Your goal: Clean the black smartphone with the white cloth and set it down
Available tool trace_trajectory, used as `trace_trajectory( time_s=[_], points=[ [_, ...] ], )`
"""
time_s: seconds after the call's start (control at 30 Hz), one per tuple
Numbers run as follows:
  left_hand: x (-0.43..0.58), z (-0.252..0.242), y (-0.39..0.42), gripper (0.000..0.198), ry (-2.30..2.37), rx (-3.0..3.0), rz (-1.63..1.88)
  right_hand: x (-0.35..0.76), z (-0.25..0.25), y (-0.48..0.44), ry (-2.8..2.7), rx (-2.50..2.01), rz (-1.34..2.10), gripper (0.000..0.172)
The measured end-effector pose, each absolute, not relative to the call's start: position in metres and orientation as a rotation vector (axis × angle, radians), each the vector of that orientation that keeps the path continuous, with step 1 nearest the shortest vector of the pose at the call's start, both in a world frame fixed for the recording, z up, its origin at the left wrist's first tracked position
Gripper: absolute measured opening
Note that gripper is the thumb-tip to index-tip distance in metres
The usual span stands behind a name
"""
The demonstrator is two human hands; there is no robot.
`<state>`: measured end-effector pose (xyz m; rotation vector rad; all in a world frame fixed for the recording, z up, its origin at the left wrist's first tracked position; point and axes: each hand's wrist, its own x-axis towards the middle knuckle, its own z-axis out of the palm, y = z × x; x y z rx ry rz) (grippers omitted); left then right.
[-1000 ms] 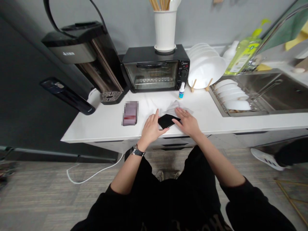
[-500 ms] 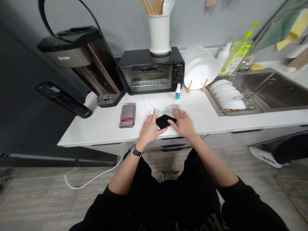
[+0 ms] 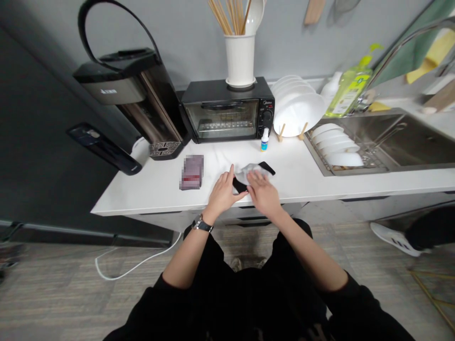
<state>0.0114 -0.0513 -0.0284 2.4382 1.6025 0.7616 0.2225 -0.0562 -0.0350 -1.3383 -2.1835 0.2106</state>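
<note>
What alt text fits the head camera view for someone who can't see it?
A right hand presses a white cloth over a black phone on a white countertop, the left hand at the phone's edge. A black toaster oven stands behind, a steel sink to the right.

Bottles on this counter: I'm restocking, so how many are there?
3. A small white-and-blue bottle stands before the black toaster oven; a white bottle and a lime-green pump bottle stand behind the steel sink. The white plates could hide more.
</note>
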Motion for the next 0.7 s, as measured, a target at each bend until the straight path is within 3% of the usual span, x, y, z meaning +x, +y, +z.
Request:
trace_trajectory(
  time_s=[0.13,0.4,0.53,0.7],
  points=[
    [0.011,-0.026,-0.057,0.096,1.650,2.463,0.755,0.216,-0.038,-0.075,-2.281,-1.208,0.274,0.045],
    [0.032,-0.016,-0.093,0.051,1.637,2.574,0.796,0.275,-0.038,-0.055,-2.092,-1.434,0.221,0.044],
    [0.039,-0.012,-0.083,0.050,1.517,2.669,0.688,0.275,-0.039,-0.046,-2.033,-1.512,0.284,0.035],
    [0.037,-0.014,-0.049,0.052,1.717,2.555,0.719,0.282,-0.040,-0.033,-1.885,-1.637,0.383,0.035]
  ],
)
